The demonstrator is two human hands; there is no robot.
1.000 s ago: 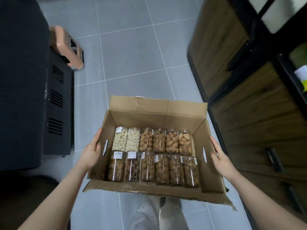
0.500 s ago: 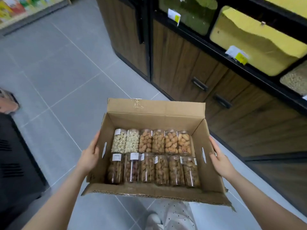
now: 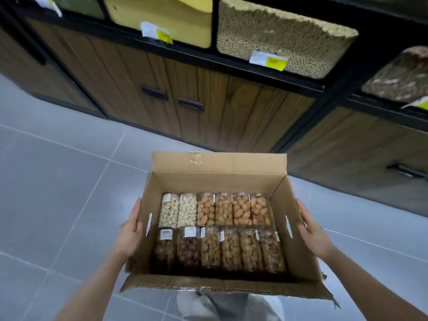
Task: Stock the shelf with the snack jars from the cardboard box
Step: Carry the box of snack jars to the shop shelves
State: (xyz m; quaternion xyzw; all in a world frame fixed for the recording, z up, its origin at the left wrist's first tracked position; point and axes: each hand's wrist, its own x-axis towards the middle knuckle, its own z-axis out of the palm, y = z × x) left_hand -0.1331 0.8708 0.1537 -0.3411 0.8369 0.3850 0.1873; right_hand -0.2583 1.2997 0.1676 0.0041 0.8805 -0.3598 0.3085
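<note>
— Carrying was all the hands did at that moment: the left hand [image 3: 129,235] lay flat against the left wall of the cardboard box [image 3: 217,177], fingers straight, and the right hand [image 3: 311,232] pressed the right wall the same way. Neither curled into the handle slots.

— And the snack jars [image 3: 217,230]?

— All inside the box, lying on their sides in two rows of six, packed touching one another. None had reached a shelf; the stocking proper had not begun, I judged.

— What could have gone wrong from there?

— The hold was only a squeeze from two open palms, with nothing seen under the base. Had the pressure eased, or the cardboard walls bowed inward, the box could have slid down and spilled the load onto the tiled floor [image 3: 58,181]. A tilt would likely have set the jars rolling toward the low side, since they lay round-side down.

— Anything in the way?

— The near flap [image 3: 231,286] hung out toward the person's body and hid the feet, so a trip seemed possible. Ahead stood the wooden cabinet doors [image 3: 231,107] with dark handles, and above them bulk bins [image 3: 278,35] of grain with price tags [image 3: 268,59]. I saw no bare ledge for jars in view, nor anywhere plain to set the box except the floor.
</note>
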